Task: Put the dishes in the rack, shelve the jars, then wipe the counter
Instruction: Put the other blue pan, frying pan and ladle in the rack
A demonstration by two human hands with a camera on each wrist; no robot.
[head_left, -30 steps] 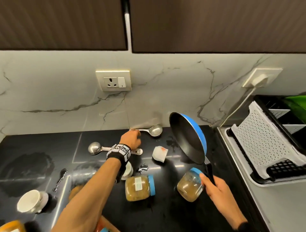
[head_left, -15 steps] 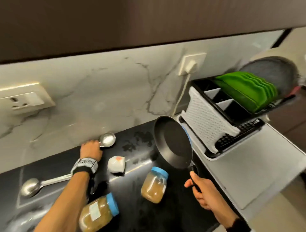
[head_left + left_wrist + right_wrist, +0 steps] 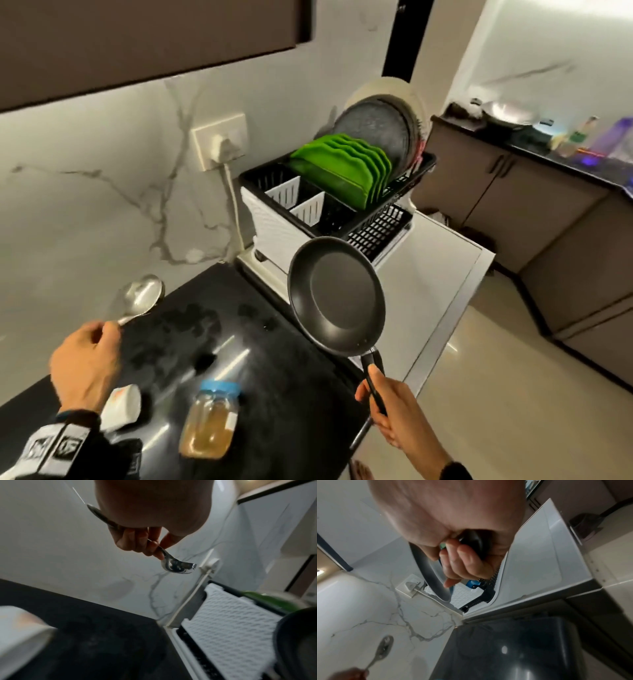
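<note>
My right hand (image 3: 394, 407) grips the black handle of a dark frying pan (image 3: 337, 296), held up in the air just in front of the dish rack (image 3: 390, 202). The same right hand (image 3: 464, 559) wraps round that handle in the right wrist view, with the pan's rim (image 3: 428, 573) beyond it. My left hand (image 3: 85, 359) pinches the handle of a steel ladle (image 3: 142, 299), lifted off the black counter (image 3: 281, 342) near the marble wall. In the left wrist view the left hand (image 3: 145, 543) holds the ladle (image 3: 176, 566) bowl-down. A blue-lidded jar (image 3: 210, 419) lies on the counter.
The rack holds several green plates (image 3: 342, 171), a dark round plate (image 3: 376, 137) and white cutlery bins (image 3: 298, 202). A small white cup (image 3: 121, 406) lies beside my left wrist. A plug and cord (image 3: 226, 150) hang on the wall left of the rack. Floor drops off right of the white appliance top (image 3: 435, 284).
My left hand has picked the ladle up off the counter. The right hand has carried the pan right, towards the rack, turning its inside to face me. My view has swung right.
</note>
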